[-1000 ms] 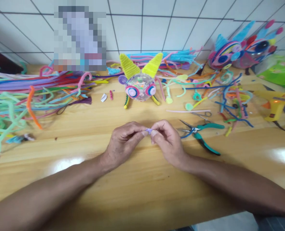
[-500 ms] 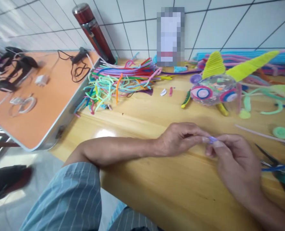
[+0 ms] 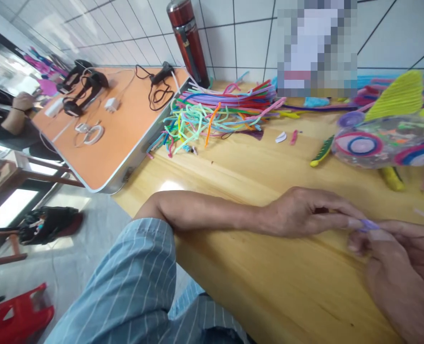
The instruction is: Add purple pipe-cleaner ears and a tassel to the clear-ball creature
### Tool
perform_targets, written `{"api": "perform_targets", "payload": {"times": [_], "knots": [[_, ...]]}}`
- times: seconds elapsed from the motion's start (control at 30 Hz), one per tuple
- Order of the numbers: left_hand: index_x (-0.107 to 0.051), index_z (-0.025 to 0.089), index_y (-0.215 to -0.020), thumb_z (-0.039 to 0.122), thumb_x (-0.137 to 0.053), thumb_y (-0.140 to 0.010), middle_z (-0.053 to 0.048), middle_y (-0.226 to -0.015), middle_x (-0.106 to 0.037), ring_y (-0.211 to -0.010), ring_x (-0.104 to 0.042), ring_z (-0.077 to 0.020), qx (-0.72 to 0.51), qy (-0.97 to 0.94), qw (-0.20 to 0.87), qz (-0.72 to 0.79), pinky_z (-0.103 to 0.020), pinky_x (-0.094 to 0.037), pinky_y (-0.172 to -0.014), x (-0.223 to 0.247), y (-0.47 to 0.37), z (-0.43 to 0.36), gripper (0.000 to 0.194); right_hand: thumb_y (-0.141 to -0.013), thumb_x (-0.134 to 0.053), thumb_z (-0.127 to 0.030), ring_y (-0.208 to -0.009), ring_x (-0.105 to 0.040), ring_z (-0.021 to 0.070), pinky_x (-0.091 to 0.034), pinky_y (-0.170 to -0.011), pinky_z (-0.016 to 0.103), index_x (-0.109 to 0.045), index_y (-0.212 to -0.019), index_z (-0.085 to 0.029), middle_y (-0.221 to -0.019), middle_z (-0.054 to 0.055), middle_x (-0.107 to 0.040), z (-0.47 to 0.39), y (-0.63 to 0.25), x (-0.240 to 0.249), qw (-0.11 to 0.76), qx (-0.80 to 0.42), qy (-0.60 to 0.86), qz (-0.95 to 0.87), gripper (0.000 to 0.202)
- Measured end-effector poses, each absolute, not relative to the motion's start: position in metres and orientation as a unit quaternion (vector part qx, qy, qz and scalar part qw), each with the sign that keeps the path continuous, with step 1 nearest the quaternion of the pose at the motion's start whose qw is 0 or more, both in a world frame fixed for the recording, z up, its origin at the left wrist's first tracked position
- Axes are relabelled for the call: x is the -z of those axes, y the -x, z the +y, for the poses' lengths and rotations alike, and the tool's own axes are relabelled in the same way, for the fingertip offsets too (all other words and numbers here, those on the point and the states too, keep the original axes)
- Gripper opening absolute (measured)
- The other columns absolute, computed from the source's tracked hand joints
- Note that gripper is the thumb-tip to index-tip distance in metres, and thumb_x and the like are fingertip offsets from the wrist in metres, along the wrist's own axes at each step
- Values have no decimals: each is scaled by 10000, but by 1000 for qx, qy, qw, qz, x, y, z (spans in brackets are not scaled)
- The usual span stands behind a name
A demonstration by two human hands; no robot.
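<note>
Left hand (image 3: 307,212): fingers extended and brought close together, fingertips pinching one end of the purple piece (image 3: 369,225). Right hand (image 3: 405,267): thumb and fingers closed on the opposite end of the same piece; this hand is partly cut off by the right edge of the view. The purple piece is small, lies between the two sets of fingertips, and is held above the tabletop (image 3: 269,277). Its exact shape is blurred and partly covered by the fingers.

Figure (image 3: 394,141): stands on the tabletop beyond the hands, at the right. It has a clear, rounded body, ringed eyes in pink, blue and white, yellow upright ears, a purple coil (image 3: 351,119) beside one ear, and yellow feet.

White scrap (image 3: 281,137) and pink scrap (image 3: 294,137): lie near each other on the tabletop, to the left of the figure. Stem pile (image 3: 212,114): multicoloured fuzzy stems, heaped farther left at the back of the tabletop. Flask (image 3: 190,45): red, tilted, located behind the pile near the tiled wall (image 3: 251,28).

Side table (image 3: 114,143): orange surface, adjoins the left end of the tabletop; carries black cable (image 3: 159,95) and a white plug (image 3: 112,104). Red stool (image 3: 21,315): on the floor, lower left.
</note>
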State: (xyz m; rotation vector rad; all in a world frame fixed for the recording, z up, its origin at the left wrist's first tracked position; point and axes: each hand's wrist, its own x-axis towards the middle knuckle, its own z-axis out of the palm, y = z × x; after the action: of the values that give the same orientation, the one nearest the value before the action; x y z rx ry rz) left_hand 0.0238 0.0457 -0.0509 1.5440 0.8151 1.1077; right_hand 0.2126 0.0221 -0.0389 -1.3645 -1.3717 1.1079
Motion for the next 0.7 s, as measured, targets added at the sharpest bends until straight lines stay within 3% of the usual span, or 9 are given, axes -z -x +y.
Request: {"api": "perform_targets", "payload": {"times": [0.3,0.5,0.7], "knots": [[-828,156,-1019,361,-708,-1022,-81,-919,-815,-817,-746,-159,-494,-650,463,346,-266,-577,-783,51,-18,42,238,-937,-678,-334,-576,-563,142,-462,-576,286,-612,-889,-245,-651,-45,-617,28,-206,41,459,-467,487,-578,121],[-832,198,-1008,225,-732,-993,-48,-895,-828,-785,-755,-137,-482,-670,433,362,-233,-589,-750,37,-15,36,105,-975,-617,-376,-628,-511,124,-422,-593,259,-579,-921,-238,-717,-51,-550,23,-204,38,442,-509,471,-569,153],[-834,224,-976,273,-787,-952,-24,-901,-832,-766,-743,-141,-468,-648,449,399,-242,-602,-743,41,-14,40,72,-977,-600,-374,-667,-508,130,-425,-615,261,-561,-932,-245,-763,-44,-551,27,-206,35,438,-526,452,-572,142]]}}
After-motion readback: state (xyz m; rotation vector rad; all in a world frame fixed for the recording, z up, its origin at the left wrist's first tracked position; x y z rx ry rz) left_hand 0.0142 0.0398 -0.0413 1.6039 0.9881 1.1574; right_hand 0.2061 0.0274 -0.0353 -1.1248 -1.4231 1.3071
